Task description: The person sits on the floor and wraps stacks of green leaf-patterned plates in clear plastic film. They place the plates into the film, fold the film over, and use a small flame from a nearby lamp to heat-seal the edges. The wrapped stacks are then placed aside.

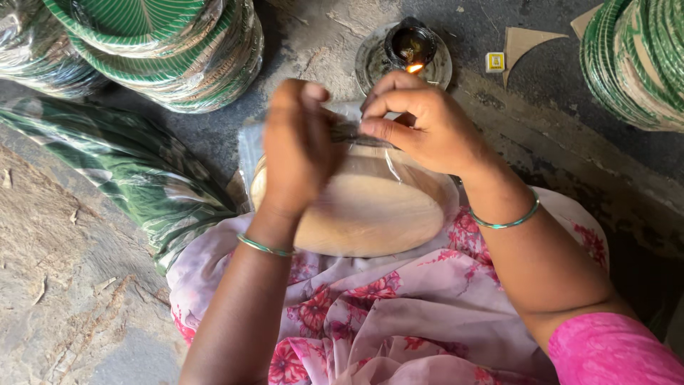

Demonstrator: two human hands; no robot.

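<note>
Rough grey concrete floor point(85, 285) is lying underneath; both hands, left hand point(299, 146) and right hand point(420, 121), are pinching together the clear plastic wrap point(399, 167) around round tan paper plates point(363, 214) on the lap, near a small burning oil lamp point(411, 46).

On the lap, a bagged stack of plates point(363, 214), taken as landmark. Above its near edge, the left hand point(296, 146) and right hand point(420, 125), side by side, pinching the bag's mouth. Just beyond, an oil lamp point(410, 46) on its dish point(370, 64). Far left and far right, plate bundles point(178, 50).
</note>
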